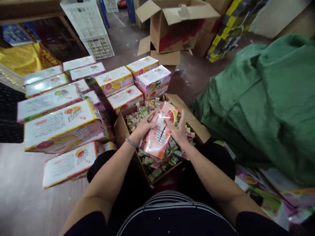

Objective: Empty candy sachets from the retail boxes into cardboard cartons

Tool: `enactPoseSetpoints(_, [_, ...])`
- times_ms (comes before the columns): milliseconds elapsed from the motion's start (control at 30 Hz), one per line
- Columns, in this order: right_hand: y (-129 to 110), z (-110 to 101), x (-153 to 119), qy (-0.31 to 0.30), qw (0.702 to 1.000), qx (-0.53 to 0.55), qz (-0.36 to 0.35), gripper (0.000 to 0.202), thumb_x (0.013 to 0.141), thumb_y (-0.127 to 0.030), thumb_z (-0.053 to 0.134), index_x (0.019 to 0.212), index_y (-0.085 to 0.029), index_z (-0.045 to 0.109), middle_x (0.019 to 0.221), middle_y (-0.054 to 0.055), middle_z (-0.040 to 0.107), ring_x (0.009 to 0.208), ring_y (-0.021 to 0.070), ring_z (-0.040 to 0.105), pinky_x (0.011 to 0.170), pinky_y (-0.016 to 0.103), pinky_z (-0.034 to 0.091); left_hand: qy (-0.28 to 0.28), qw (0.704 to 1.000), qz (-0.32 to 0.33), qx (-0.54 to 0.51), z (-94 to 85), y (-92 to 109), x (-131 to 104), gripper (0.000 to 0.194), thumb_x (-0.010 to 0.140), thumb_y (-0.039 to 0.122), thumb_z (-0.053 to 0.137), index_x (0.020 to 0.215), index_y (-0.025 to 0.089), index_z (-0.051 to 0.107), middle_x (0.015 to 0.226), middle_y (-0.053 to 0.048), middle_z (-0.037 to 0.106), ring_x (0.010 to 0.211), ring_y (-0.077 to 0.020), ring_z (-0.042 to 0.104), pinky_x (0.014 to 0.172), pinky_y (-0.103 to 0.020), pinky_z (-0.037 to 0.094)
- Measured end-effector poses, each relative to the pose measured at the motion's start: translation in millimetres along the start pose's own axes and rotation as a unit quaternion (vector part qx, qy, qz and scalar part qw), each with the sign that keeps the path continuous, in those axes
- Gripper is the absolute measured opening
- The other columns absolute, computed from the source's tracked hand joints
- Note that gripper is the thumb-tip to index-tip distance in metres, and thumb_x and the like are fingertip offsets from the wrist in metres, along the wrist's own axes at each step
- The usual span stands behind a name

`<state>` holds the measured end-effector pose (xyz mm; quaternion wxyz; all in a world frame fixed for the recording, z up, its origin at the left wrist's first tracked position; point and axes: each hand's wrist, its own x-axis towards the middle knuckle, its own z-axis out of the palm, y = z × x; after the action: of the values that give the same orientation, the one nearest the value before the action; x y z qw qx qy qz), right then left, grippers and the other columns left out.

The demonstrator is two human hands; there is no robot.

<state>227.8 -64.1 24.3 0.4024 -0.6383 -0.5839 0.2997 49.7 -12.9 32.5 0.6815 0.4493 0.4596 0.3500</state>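
2 hands [144, 127] grip 1 packet [159, 136].

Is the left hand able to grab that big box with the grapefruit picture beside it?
Probably yes. The grapefruit box lies on top of its stack just left of the left hand, with nothing between them. But that hand is now on the pink packet, so it would have to let go first.

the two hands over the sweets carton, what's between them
A pink grapefruit-print packet, held between the left hand and right hand above the carton, in the head view.
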Motion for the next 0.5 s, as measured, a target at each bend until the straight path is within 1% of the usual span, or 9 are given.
enactPoseSetpoints(33, [6.2,-4.1,-0.6,0.008,0.998,-0.059,-0.034,0.071,0.096,-0.071,0.043,0.148,-0.023,0.05,0.152,0.017,0.047,0.151,0.0359,0.03,0.122,0.058,0.029,0.014,1.0,0.003,0.026,-1.0,-1.2,1.0,0.093,0.048,0.016,0.07,0.141,0.022,0.066,0.123,-0.006,0.074,0.095,-0.0253,0.068,0.079,-0.033,0.056])
enactPoseSetpoints(67, [10.9,-7.6,-0.4,-0.013,0.989,-0.113,-0.09,0.065,0.095,-0.069,0.05,0.141,-0.023,0.057,0.148,0.017,0.05,0.148,0.0366,0.034,0.121,0.056,0.029,0.024,0.999,0.006,0.047,-2.0,-2.1,2.1,0.091,0.049,0.016,0.069,0.14,0.021,0.066,0.124,-0.006,0.074,0.097,-0.0252,0.067,0.08,-0.032,0.056])
enactPoseSetpoints(100, [14.2,-10.1,0.6,-0.061,0.971,-0.164,-0.163,0.058,0.095,-0.067,0.055,0.132,-0.023,0.064,0.14,0.017,0.057,0.141,0.0367,0.041,0.118,0.055,0.03,0.031,0.998,0.007,0.061,-2.9,-2.7,3.2,0.091,0.049,0.017,0.069,0.14,0.019,0.066,0.124,-0.006,0.074,0.097,-0.0246,0.067,0.08,-0.031,0.055])
enactPoseSetpoints(167, [17.6,-11.5,4.2,-0.179,0.913,-0.214,-0.298,0.05,0.091,-0.065,0.066,0.112,-0.02,0.072,0.119,0.015,0.067,0.122,0.0351,0.052,0.109,0.053,0.035,0.042,0.996,-0.004,0.084,-3.6,-4.2,6.0,0.093,0.05,0.017,0.068,0.143,0.016,0.064,0.117,-0.006,0.075,0.092,-0.0229,0.065,0.075,-0.028,0.052])
enactPoseSetpoints(233, [18.9,-8.8,7.9,-0.242,0.869,-0.23,-0.366,0.049,0.087,-0.064,0.074,0.1,-0.017,0.073,0.104,0.014,0.069,0.108,0.0322,0.054,0.098,0.049,0.036,0.05,0.993,-0.028,0.106,-3.2,-6.5,8.8,0.095,0.049,0.017,0.069,0.144,0.014,0.062,0.107,-0.006,0.076,0.085,-0.0217,0.064,0.07,-0.028,0.049])
enactPoseSetpoints(267, [19.2,-6.8,9.0,-0.255,0.859,-0.233,-0.378,0.047,0.087,-0.062,0.076,0.096,-0.016,0.072,0.097,0.013,0.07,0.102,0.0302,0.054,0.094,0.046,0.036,0.049,0.991,-0.041,0.115,-2.9,-7.7,9.9,0.095,0.048,0.016,0.069,0.143,0.013,0.063,0.101,-0.005,0.076,0.083,-0.0213,0.063,0.069,-0.028,0.048])
enactPoseSetpoints(333, [18.4,-3.6,8.6,-0.273,0.853,-0.221,-0.387,0.035,0.093,-0.051,0.074,0.087,-0.016,0.071,0.086,0.009,0.068,0.091,0.0253,0.052,0.086,0.041,0.033,0.031,0.991,-0.07,0.114,-2.8,-9.6,10.7,0.09,0.047,0.016,0.067,0.138,0.014,0.066,0.09,-0.003,0.075,0.077,-0.0206,0.062,0.067,-0.028,0.047])
enactPoseSetpoints(400, [13.9,-4.4,4.9,-0.272,0.861,-0.187,-0.387,0.027,0.098,-0.038,0.068,0.08,-0.018,0.069,0.079,0.006,0.066,0.082,0.0218,0.05,0.081,0.038,0.031,-0.004,0.992,-0.101,0.081,-4.2,-9.6,9.2,0.083,0.047,0.017,0.065,0.129,0.018,0.071,0.082,-0.002,0.073,0.073,-0.0203,0.061,0.064,-0.028,0.047])
enactPoseSetpoints(500, [-2.5,-17.2,-2.5,-0.243,0.885,-0.096,-0.386,0.029,0.1,-0.029,0.06,0.073,-0.021,0.064,0.074,0.003,0.061,0.077,0.0204,0.049,0.075,0.037,0.031,-0.029,0.987,-0.154,0.021,-10.5,-6.6,3.0,0.058,0.045,0.016,0.063,0.102,0.022,0.077,0.071,-0.001,0.07,0.063,-0.019,0.058,0.058,-0.029,0.044])
